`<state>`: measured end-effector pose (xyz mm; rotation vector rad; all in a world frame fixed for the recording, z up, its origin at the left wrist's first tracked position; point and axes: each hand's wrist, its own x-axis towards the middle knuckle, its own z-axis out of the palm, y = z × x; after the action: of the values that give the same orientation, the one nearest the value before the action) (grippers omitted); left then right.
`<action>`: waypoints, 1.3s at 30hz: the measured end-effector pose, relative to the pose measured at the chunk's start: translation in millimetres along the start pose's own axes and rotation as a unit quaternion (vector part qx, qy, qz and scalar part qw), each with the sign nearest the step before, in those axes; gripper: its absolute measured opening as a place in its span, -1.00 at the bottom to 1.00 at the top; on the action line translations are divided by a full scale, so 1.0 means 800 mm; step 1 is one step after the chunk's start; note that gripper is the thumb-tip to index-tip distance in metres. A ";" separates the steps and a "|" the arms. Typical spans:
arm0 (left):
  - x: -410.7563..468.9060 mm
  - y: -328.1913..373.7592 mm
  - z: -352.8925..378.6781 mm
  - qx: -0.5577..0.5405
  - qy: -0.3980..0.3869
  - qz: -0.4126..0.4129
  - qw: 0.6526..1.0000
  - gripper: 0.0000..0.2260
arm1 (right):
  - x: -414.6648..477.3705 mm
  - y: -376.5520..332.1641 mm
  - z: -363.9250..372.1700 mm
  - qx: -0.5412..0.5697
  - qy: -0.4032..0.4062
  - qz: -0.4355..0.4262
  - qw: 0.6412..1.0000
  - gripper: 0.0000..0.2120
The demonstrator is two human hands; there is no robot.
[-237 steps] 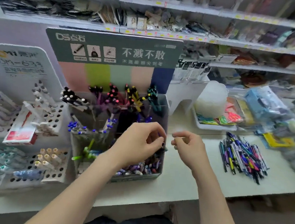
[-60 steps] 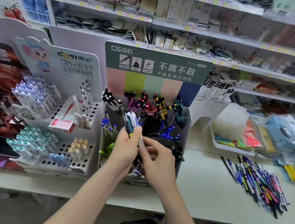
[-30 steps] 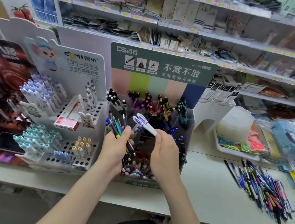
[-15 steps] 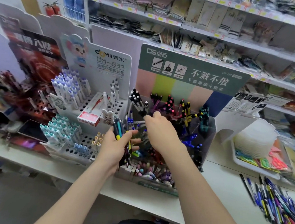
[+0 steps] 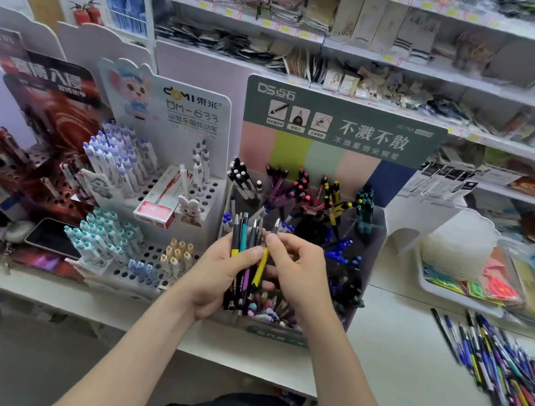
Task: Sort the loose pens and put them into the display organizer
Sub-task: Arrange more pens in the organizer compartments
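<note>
Directly in front of the organizer (image 5: pixel 375 225), left hand (image 5: pixel 217 282) grips a pen bundle (image 5: pixel 243 233) upright, tips up; right hand (image 5: pixel 299 270) pinches the yellow pen (image 5: pixel 259 270) in it. Next move looks forward, pen axis near vertical; loose pile (image 5: pixel 504 369) sits well right.

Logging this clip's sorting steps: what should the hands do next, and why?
Probably pull the yellow pen free of the bundle and drop it among the yellow-topped pens in the organizer: the right hand pinches it, while the left hand grips the rest.
</note>
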<state>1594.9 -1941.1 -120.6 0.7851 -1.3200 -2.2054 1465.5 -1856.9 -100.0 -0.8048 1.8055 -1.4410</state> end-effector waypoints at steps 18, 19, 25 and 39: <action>-0.007 -0.016 0.049 -0.106 -0.069 -0.091 0.988 -0.69 | -0.026 0.034 -0.039 -0.107 0.142 -0.059 0.982 -0.88; -0.005 -0.018 0.050 -0.110 -0.060 -0.091 0.988 -0.69 | -0.028 0.032 -0.039 -0.077 0.149 -0.061 0.984 -0.89; 0.000 -0.017 0.055 -0.119 0.044 -0.040 0.991 -0.87 | -0.044 0.020 -0.051 -0.112 0.032 -0.104 0.988 -0.78; -0.002 -0.020 0.043 -0.141 0.101 -0.013 0.985 -0.89 | -0.045 0.035 -0.022 -0.155 0.048 -0.014 0.987 -0.95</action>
<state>1571.2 -1911.2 -121.2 0.8904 -0.8825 -2.2013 1470.5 -1812.3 -119.7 -0.9319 2.1336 -1.2493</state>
